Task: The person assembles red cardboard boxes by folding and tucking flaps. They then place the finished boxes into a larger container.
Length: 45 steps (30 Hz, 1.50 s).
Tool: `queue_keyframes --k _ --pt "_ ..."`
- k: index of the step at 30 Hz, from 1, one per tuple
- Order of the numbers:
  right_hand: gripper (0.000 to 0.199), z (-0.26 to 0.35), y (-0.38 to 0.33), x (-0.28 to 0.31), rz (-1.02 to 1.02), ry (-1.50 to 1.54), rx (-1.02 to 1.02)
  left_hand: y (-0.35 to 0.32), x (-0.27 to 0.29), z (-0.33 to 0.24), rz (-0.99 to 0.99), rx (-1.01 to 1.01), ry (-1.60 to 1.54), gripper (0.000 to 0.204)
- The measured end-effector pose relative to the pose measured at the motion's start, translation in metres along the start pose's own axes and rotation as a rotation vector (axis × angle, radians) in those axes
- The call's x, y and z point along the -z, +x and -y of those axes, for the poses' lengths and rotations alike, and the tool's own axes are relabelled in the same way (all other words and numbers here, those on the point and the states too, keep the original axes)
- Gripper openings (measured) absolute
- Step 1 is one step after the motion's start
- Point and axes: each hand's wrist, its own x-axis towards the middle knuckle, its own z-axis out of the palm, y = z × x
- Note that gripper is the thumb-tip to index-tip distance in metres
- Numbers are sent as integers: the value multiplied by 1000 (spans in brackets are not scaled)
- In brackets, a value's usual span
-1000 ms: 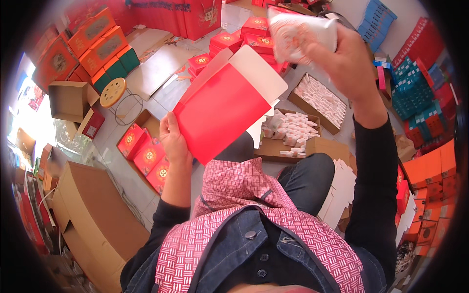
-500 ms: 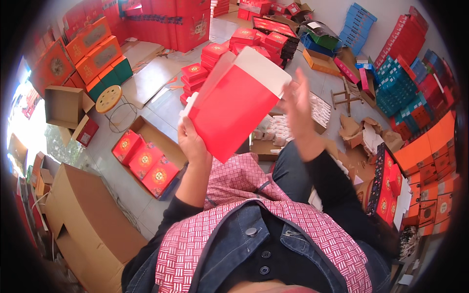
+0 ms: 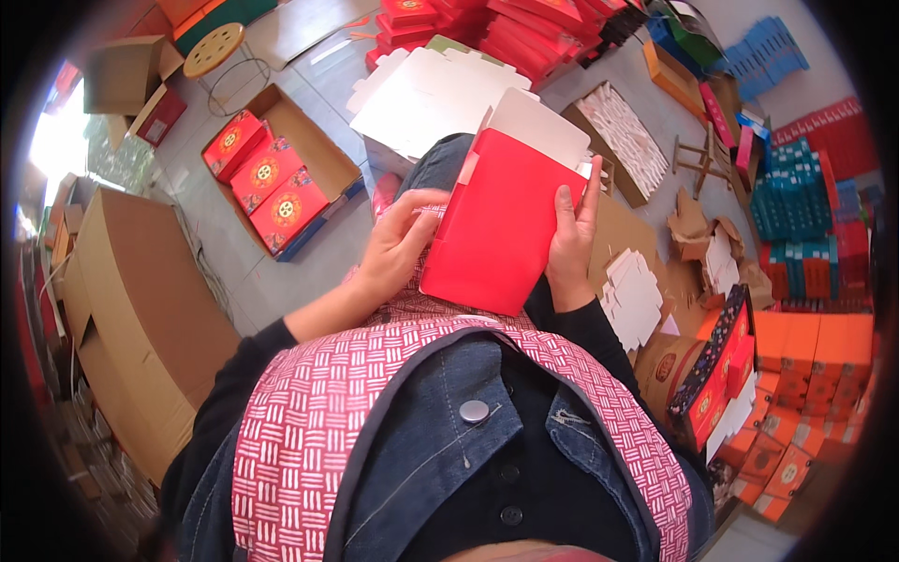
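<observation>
A big brown box [image 3: 164,309] sits on the left. Next, a tray [image 3: 328,140] has three little boxes [image 3: 265,175]. The left hand [image 3: 389,253] is by the red box [image 3: 506,225] (I can't tell if its grip pinches it). The red box is in the middle, and the right hand [image 3: 572,245] has its grip on the right edge.

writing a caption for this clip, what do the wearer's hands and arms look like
The left hand and right hand are ungloved, with no watch showing. The black sleeves look plain and end short of the hands, the left one higher up.
</observation>
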Motion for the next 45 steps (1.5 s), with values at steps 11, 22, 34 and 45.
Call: queue_keyframes --k 11,22,34,45 --pt "58 5 9 -6 65 -72 6 52 -25 -13 -36 -90 92 42" --pt "54 -17 21 -5 76 -24 -107 66 -13 -6 -184 -4 270 43" --pt "53 -20 25 -12 90 -71 -103 69 -3 -2 -184 -93 408 41" --pt "52 -16 27 -23 111 -47 -173 61 1 -3 17 -152 520 53"
